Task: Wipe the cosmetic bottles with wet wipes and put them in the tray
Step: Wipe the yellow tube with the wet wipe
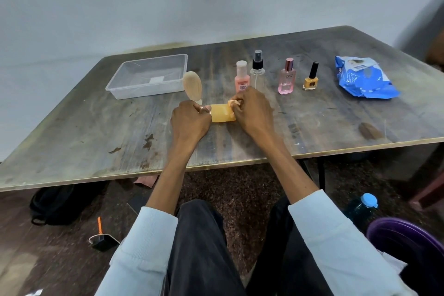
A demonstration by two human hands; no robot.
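Lying crosswise on the table (96,127), amber bottle (222,113) gripped endwise by left hand (191,119) and right hand (252,110).

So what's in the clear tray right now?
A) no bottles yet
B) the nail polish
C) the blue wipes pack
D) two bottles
A: the tray holds no bottles; the nail polish and wipes pack sit on the table.

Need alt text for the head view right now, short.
Both hands, left hand and right hand, grip a yellow object on the table. Behind stand four cosmetic bottles, a clear tray far left, a blue wipes pack far right.
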